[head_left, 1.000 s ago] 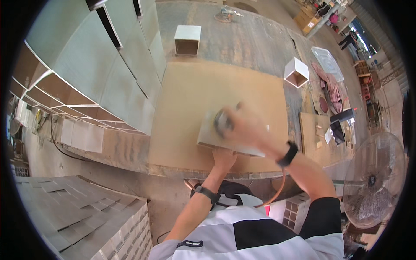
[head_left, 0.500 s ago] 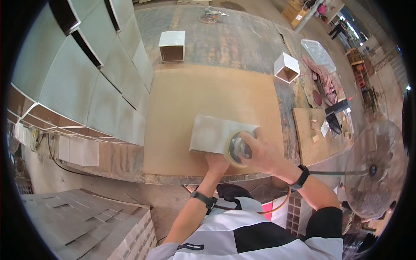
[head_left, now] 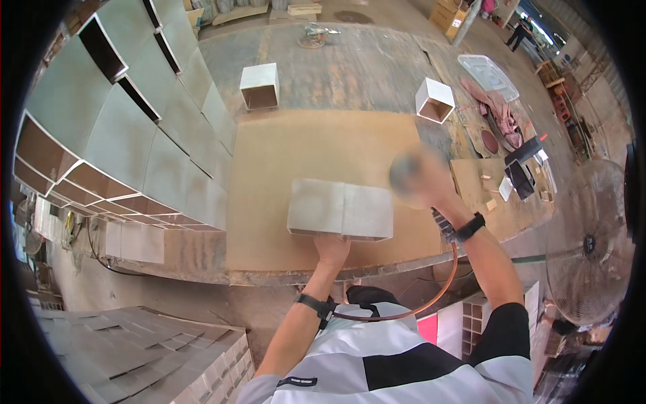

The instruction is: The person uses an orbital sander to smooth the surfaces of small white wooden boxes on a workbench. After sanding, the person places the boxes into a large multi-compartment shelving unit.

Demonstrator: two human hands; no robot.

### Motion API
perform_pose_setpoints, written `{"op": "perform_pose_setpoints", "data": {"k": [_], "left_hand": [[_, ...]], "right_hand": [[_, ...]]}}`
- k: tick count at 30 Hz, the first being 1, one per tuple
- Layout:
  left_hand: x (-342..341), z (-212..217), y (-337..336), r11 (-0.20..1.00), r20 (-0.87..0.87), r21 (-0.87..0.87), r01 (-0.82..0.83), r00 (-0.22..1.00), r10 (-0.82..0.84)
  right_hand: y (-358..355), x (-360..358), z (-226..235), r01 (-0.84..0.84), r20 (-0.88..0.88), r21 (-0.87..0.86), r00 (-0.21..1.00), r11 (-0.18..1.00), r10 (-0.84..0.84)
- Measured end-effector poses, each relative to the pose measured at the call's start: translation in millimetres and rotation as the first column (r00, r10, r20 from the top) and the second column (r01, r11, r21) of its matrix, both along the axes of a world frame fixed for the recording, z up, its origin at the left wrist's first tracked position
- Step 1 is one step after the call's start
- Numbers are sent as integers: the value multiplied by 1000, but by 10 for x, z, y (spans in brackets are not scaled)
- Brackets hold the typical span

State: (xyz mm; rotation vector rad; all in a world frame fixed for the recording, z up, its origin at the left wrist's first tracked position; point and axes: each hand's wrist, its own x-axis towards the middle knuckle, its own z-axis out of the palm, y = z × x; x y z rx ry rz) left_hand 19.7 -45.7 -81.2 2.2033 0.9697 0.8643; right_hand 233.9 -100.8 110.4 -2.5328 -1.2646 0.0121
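Observation:
Two pale grey-white open-ended boxes (head_left: 315,207) sit side by side on the tan board, a seam between them and their open ends toward me. My left hand (head_left: 332,252) grips them at the near edge close to the seam; its fingertips are hidden in the openings. Off to the right, above the board and apart from the boxes, my right hand (head_left: 434,178) is closed around a round air sander (head_left: 406,174). Motion smears both the sander and the hand. An orange-brown hose (head_left: 441,296) runs down from my right wrist.
Stacked boxes (head_left: 121,128) form a wall at the left. Single white boxes stand far left (head_left: 260,86) and far right (head_left: 435,99) on the table. Another sander (head_left: 313,36) lies at the back. A pink cloth (head_left: 496,111), a clear plastic lid (head_left: 488,77) and a fan (head_left: 589,246) are rightward.
My right hand has lifted the sander off the right-hand box and swung it right and away from me. My left hand stays at the boxes' near edge. The view has shifted slightly.

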Motion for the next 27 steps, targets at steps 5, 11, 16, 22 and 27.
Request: {"op": "perform_pose_setpoints", "data": {"k": [5,11,16,22,27], "left_hand": [[-7,12,86,1000,89,15,-27,996,25],[-52,682,197,750,499,-654,97,800,332],[-27,671,167,-3,246,-618,786,197,949],[-133,286,70,-4,301,-501,865,178,937],[-932,-54,193,-181,590,-657,732,649,480]], "right_hand": [[-518,225,-110,96,-146,274,988,957,-57],[-775,173,218,142,-192,385,979,912,-71],[-576,112,417,70,-165,381,986,922,-6],[-259,-83,496,-98,-88,313,987,945,132],[109,-517,756,-110,-251,269,951,957,180]]}}
